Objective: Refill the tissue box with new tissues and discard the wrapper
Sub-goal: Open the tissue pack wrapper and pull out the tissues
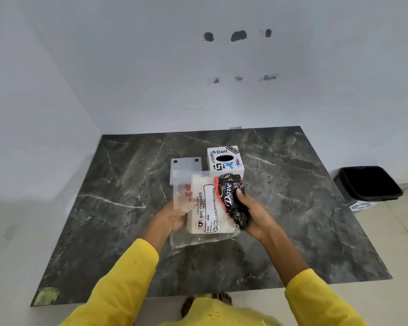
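I hold a pack of white tissues (207, 205) in a clear plastic wrapper with a black, red and white printed label, above the middle of the dark marble table (280, 220). My left hand (174, 216) grips the pack's left side through the loose plastic. My right hand (252, 212) grips its right end, thumb on the black part of the label. Behind the pack stands a white cube tissue box (225, 162) with stickers and a dark oval opening on top. A white flat panel (186, 168) with two dark dots lies left of the box, partly hidden by the wrapper.
A black bin (368, 184) with a black liner stands on the floor to the right of the table. White walls close the table's far and left sides. A yellowish patch (46, 296) marks the near left corner of the table.
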